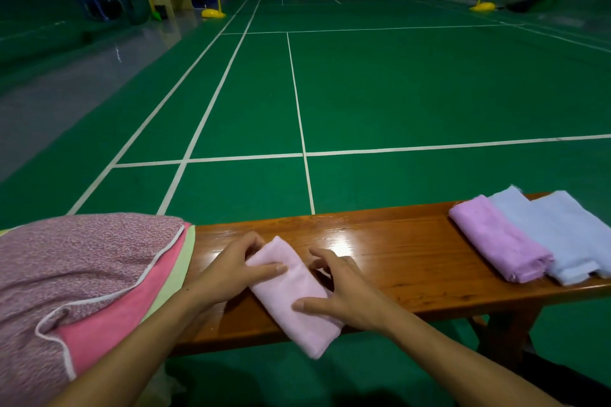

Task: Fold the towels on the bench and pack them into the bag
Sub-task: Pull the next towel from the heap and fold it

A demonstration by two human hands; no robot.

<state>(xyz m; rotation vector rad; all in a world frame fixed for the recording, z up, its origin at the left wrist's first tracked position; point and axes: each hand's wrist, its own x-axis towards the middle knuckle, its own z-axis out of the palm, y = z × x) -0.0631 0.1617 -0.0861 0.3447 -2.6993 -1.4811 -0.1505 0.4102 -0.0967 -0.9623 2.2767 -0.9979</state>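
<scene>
You are working a folded pale pink towel (291,294) that is lying slantwise across the middle of the counter (396,261), its near end hanging over the front edge. Your left hand (231,269) is pinching its far end, thumb lying across the cloth. Your right hand (344,291) is pressing its thumb on the towel, fingers loosely spread beside it. A folded purple towel (499,239) and a blue towel (562,235) are lying touching at the counter's right end; a patterned bag (79,277) is sitting at the left end.

No readable txt, labels or nos. anywhere.
</scene>
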